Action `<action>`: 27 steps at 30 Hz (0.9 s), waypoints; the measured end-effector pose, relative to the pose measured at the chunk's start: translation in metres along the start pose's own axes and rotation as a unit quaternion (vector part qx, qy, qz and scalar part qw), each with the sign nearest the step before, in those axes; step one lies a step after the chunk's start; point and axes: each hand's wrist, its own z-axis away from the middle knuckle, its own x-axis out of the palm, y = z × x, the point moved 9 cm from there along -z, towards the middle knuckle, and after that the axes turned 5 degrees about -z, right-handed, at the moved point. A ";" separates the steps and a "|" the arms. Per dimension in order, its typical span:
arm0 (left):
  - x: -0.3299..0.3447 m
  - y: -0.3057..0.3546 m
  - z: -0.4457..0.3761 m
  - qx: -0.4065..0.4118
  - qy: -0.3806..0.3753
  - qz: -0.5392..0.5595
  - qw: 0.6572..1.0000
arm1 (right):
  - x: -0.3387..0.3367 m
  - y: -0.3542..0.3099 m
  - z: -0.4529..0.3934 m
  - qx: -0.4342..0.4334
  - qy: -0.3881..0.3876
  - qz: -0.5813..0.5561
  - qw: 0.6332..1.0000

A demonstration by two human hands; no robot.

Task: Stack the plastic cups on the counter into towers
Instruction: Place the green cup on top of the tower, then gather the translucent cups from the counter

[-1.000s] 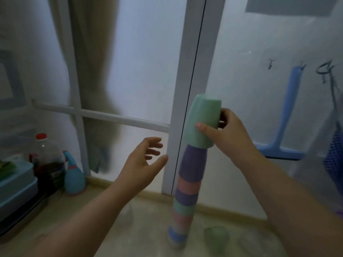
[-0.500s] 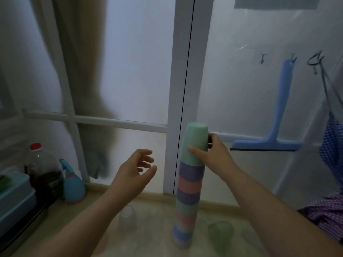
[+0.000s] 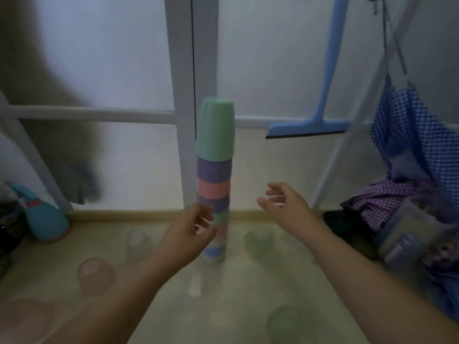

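A tall tower of upside-down plastic cups (image 3: 214,184) stands on the counter (image 3: 231,289) in front of the window frame, topped by a green cup (image 3: 216,129) over purple, pink, purple, green, pink and blue ones. My left hand (image 3: 188,234) hovers open just left of the tower's lower part, partly in front of it. My right hand (image 3: 289,207) is open to the right of the tower, apart from it. Loose translucent cups stand around: a clear one (image 3: 137,240), a pink one (image 3: 95,273), a green one (image 3: 259,240) and another green one (image 3: 286,324).
A teal spray bottle (image 3: 43,217) stands at the left by the window. A blue squeegee (image 3: 320,100) hangs on the right pane. Checked cloths (image 3: 409,135) and a plastic box (image 3: 409,232) crowd the right edge. A pale pink cup (image 3: 24,319) sits at the near left.
My right hand set the green cup on top of the tower, let go of it and dropped down to the right. The left hand moved in near the tower's lower part. The view tilted down.
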 end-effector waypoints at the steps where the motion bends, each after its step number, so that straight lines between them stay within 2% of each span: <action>1: 0.013 -0.003 0.000 -0.003 -0.013 -0.001 1.000 | -0.004 0.014 0.006 0.016 0.003 0.000 1.000; 10: 0.097 -0.023 0.010 -0.025 -0.097 0.001 0.995 | -0.022 0.111 0.053 0.118 -0.022 0.092 0.989; 14: 0.127 -0.038 0.021 -0.054 -0.135 0.005 0.989 | 0.001 0.142 0.092 0.144 -0.149 0.151 0.966; 16: 0.138 -0.045 0.028 -0.066 -0.152 0.002 0.986 | 0.018 0.155 0.113 0.142 -0.235 0.210 0.938; 18: 0.146 -0.051 0.033 -0.073 -0.165 -0.001 0.984 | 0.029 0.168 0.129 0.141 -0.283 0.255 0.914; 22: 0.155 -0.062 0.040 -0.085 -0.185 -0.002 0.979 | 0.037 0.188 0.140 0.141 -0.290 0.290 0.901; 27: 0.156 -0.069 0.040 -0.087 -0.195 -0.005 0.977 | 0.035 0.189 0.136 0.131 -0.246 0.275 0.920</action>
